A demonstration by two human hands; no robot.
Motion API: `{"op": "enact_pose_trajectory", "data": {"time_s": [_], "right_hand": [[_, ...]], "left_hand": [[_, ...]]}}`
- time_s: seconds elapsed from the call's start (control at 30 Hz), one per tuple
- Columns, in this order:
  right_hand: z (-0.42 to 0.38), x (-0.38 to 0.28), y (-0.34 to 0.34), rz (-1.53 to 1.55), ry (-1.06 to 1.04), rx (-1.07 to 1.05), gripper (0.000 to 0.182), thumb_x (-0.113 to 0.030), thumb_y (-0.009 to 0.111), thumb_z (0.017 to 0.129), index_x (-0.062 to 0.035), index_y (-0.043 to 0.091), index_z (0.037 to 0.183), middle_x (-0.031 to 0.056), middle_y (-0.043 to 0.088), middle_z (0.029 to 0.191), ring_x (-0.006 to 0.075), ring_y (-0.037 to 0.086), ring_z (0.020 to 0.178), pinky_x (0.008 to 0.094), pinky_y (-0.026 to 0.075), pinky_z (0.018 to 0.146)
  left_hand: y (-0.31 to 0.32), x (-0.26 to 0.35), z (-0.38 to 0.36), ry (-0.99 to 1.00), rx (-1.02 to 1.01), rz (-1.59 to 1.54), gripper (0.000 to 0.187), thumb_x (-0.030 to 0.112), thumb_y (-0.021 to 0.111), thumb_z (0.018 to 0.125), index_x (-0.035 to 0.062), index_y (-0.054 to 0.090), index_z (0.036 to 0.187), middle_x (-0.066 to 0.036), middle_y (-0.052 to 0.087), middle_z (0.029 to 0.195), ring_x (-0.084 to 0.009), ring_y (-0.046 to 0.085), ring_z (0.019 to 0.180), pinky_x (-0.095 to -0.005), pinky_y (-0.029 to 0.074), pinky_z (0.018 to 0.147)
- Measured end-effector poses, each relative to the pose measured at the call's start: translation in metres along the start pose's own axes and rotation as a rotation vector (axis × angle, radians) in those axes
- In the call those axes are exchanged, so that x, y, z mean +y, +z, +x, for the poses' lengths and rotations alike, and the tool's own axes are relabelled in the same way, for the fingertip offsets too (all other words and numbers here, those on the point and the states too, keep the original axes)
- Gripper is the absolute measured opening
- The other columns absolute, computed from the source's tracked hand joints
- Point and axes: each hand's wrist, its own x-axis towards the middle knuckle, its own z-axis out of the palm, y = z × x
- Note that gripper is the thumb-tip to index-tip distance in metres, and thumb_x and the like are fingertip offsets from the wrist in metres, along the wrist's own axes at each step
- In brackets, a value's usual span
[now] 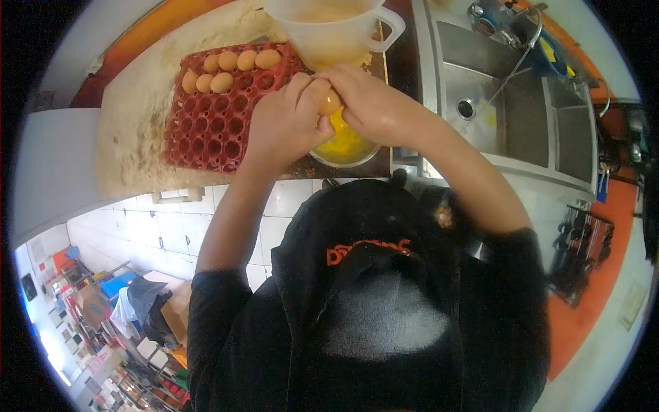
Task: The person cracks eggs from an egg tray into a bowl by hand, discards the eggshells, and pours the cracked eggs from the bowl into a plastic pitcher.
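Observation:
Both my hands meet over a metal bowl that has yellow egg in it. Between them is a brown egg, gripped by the fingers of my left hand and my right hand. Yellow yolk shows just below the egg, over the bowl; whether the shell is split is partly hidden by my fingers. To the left of my hands lies a red egg tray with several brown eggs in its far rows and bare cups nearer me.
Behind my hands stands a translucent pitcher with a handle, holding a pale yellowish content. A steel sink is on the right. The worktop is stained. Shelves and boxes show at the lower left.

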Motion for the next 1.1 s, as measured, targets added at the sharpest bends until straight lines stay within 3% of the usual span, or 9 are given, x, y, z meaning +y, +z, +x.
{"op": "enact_pose_trajectory", "data": {"time_s": [0.17,0.23,0.33,0.57,0.7,0.77,0.9,0.97,1.1], "right_hand": [[-0.027,0.03,0.007,0.534,0.133,0.031,0.038,-0.015,0.054,0.088,-0.001,0.05,0.124,0.0152,0.059,0.108,0.0249,0.059,0.108,0.0337,0.048,0.088],[-0.052,0.033,-0.005,1.245,0.605,-0.021,0.038,-0.027,0.058,0.092,-0.0015,0.055,0.121,0.0082,0.06,0.108,0.0159,0.059,0.103,0.0277,0.047,0.083],[-0.118,0.05,-0.015,1.451,0.563,0.065,0.041,-0.036,0.059,0.093,-0.0026,0.059,0.116,0.0035,0.06,0.105,0.0119,0.058,0.096,0.0242,0.046,0.081],[-0.337,-0.005,-0.103,0.879,1.117,-0.004,0.061,-0.046,0.058,0.091,0.0012,0.051,0.13,0.0152,0.056,0.126,0.0258,0.055,0.115,0.0341,0.04,0.101],[-0.376,-0.025,-0.098,-0.019,1.289,0.306,0.054,-0.031,0.056,0.094,0.0024,0.044,0.135,0.0237,0.048,0.135,0.0343,0.048,0.125,0.0385,0.037,0.106],[-0.342,-0.027,-0.09,-0.172,1.167,0.459,0.051,-0.019,0.06,0.091,0.0013,0.045,0.135,0.0236,0.048,0.136,0.0358,0.05,0.123,0.0373,0.039,0.104],[-0.217,-0.029,-0.061,0.636,0.784,0.463,0.047,-0.01,0.067,0.086,-0.0075,0.056,0.131,0.0114,0.055,0.122,0.0203,0.06,0.101,0.031,0.05,0.085],[-0.175,-0.02,-0.042,0.293,0.424,0.411,0.056,-0.017,0.075,0.079,-0.0098,0.057,0.131,0.0139,0.053,0.121,0.027,0.056,0.107,0.0338,0.048,0.088],[-0.139,-0.002,-0.009,0.249,0.392,0.422,0.045,-0.015,0.073,0.077,-0.0064,0.058,0.119,0.0181,0.054,0.111,0.0363,0.054,0.109,0.0406,0.047,0.092]], "left_hand": [[0.004,0.018,0.017,-0.026,-0.177,-0.066,0.049,0.024,0.069,0.073,0.0109,0.054,0.119,-0.012,0.058,0.098,-0.0333,0.063,0.078,-0.044,0.052,0.064],[0.012,0.038,0.031,0.023,-0.325,-0.077,0.055,0.033,0.071,0.077,0.011,0.052,0.123,-0.013,0.059,0.099,-0.0334,0.063,0.08,-0.0444,0.052,0.067],[0.027,0.07,0.045,0.187,-0.199,-0.197,0.062,0.042,0.073,0.076,0.0099,0.051,0.126,-0.014,0.059,0.101,-0.0345,0.063,0.083,-0.0443,0.052,0.07],[0.067,0.082,0.05,0.006,-0.386,-0.637,0.064,0.041,0.073,0.078,0.0034,0.053,0.125,-0.013,0.057,0.097,-0.0255,0.06,0.08,-0.0337,0.049,0.069],[0.083,0.084,0.044,-0.161,-0.415,-1.0,0.071,0.061,0.058,0.086,0.0008,0.051,0.124,-0.008,0.052,0.087,-0.0141,0.054,0.076,-0.0259,0.042,0.065],[0.096,0.086,0.036,-0.165,-0.369,-1.116,0.08,0.069,0.051,0.085,0.0001,0.05,0.125,-0.007,0.051,0.086,-0.0123,0.051,0.074,-0.0248,0.041,0.064],[0.089,0.1,0.04,-0.282,-0.357,-1.279,0.108,0.089,0.04,0.071,-0.001,0.038,0.131,-0.005,0.05,0.09,-0.0119,0.051,0.08,-0.0245,0.044,0.07],[0.089,0.104,0.044,-0.296,-0.297,-1.244,0.11,0.09,0.039,0.069,-0.0005,0.036,0.132,-0.005,0.05,0.09,-0.0118,0.051,0.081,-0.0246,0.044,0.071],[0.084,0.103,0.044,-0.285,-0.202,-1.117,0.104,0.084,0.034,0.078,-0.0036,0.028,0.134,-0.01,0.045,0.103,-0.0143,0.049,0.084,-0.0262,0.042,0.071]]}}
